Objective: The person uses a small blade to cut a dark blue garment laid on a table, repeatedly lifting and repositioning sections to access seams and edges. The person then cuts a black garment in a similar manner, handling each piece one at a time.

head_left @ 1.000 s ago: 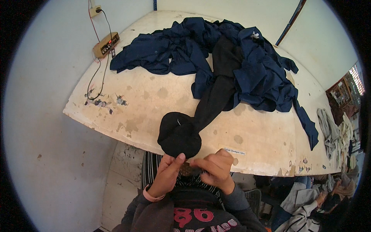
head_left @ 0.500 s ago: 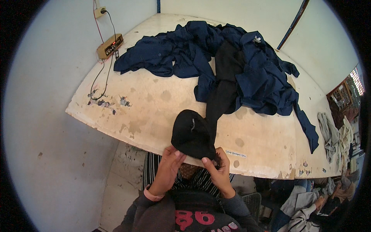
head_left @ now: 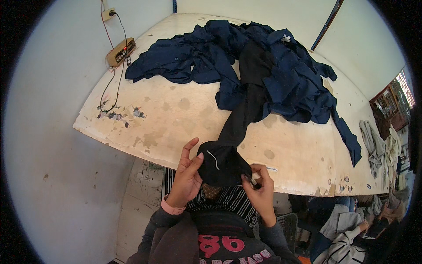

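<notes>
A long strip of black cloth (head_left: 246, 103) runs from the garment pile down to the table's front edge. Its near end forms a rounded black flap (head_left: 222, 169) with a loose white thread (head_left: 213, 159) across it. My left hand (head_left: 188, 174) holds the flap's left edge at the thumb, its index finger raised away from the cloth. At the right edge, my right hand (head_left: 259, 189) has thumb and fingers closed on the cloth. A small light-and-dark object (head_left: 253, 179) shows between those fingers, too small to name.
A heap of navy garments (head_left: 198, 50) covers the far part of the worn wooden table (head_left: 176, 110). A small box with red lights (head_left: 121, 53) and a looping cable sits at the left wall. Clothes (head_left: 373, 143) hang or lie at the right, near another person's hand (head_left: 364, 225).
The flap has come lower and nearer to me, and its white thread shows more plainly. My left hand has moved up along its edge, index finger lifted; my right hand has shifted right.
</notes>
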A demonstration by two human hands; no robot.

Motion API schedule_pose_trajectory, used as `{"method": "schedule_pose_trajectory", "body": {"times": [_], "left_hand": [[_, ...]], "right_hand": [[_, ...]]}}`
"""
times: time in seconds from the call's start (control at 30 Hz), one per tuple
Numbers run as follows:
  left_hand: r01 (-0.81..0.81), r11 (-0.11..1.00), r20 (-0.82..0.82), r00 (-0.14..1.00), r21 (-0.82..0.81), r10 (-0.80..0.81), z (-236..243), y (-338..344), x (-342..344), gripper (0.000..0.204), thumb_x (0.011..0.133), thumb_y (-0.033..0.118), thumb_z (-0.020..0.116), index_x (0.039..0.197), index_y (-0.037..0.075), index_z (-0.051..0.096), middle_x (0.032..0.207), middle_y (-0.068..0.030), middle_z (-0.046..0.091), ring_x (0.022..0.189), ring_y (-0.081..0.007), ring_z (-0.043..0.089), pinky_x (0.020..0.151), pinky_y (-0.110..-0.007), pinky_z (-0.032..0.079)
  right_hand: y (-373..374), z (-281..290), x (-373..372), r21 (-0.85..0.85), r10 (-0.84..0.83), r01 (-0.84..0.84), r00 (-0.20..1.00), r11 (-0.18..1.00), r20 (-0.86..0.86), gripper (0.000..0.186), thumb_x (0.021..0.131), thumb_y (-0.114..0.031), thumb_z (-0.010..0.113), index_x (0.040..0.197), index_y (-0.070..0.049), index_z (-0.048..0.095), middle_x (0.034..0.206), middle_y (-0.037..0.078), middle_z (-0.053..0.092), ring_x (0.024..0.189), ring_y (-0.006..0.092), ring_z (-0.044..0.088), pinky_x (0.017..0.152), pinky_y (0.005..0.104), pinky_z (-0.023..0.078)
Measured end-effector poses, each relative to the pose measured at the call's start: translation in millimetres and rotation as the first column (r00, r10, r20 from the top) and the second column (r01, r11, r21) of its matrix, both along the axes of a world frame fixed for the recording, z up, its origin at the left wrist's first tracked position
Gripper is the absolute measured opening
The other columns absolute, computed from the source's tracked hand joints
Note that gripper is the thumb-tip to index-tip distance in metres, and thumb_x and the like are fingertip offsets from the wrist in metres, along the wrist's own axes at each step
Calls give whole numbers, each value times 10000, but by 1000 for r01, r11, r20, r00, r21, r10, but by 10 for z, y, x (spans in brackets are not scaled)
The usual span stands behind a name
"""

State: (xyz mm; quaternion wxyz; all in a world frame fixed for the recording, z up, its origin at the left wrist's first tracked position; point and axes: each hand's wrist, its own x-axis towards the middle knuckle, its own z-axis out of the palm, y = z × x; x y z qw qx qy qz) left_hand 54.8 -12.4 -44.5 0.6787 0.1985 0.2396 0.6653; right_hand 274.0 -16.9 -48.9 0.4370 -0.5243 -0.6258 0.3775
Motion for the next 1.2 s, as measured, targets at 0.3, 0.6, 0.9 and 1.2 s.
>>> {"method": "schedule_pose_trajectory", "body": {"times": [0.3, 0.6, 0.9, 1.2], "left_hand": [[21, 995, -376, 926, 99, 18, 114, -196, 188, 419, 1047, 83, 559, 1438, 19, 423, 1302, -162, 651, 1195, -148, 602, 1022, -279, 476], [-126, 990, -155, 979, 56, 133, 119, -179, 76, 455, 1052, 7, 458, 1504, -17, 415, 1414, -190, 578, 1274, -239, 593, 1085, -345, 485], [104, 994, -365, 927, 26, -87, 158, -282, 128, 492, 1073, 74, 474, 1548, -10, 372, 1517, -109, 487, 1306, -139, 518, 1034, -234, 437], [28, 882, -587, 756, 471, 289, 212, -209, 236, 412, 998, 34, 629, 1403, 23, 551, 1505, -133, 512, 1293, -169, 532, 986, -252, 458]], "right_hand": [[85, 468, -258, 361, 90, -62, 994, 931, -62, 330, 706, 82, 794, 1013, -21, 728, 1081, 131, 661, 931, 227, 655, 781, 312, 514], [293, 362, 122, 498, -316, 299, 947, 814, -51, 283, 771, 157, 656, 987, -24, 686, 1029, 83, 609, 722, 114, 573, 663, 213, 491], [152, 458, -258, 566, 238, -418, 900, 710, 366, 343, 620, 64, 757, 933, -77, 741, 1093, 82, 699, 831, 167, 709, 646, 277, 532], [2, 375, -343, 647, 151, -256, 965, 719, 214, 352, 630, -51, 786, 976, -103, 748, 1011, 56, 714, 704, 138, 655, 580, 273, 485]]}}
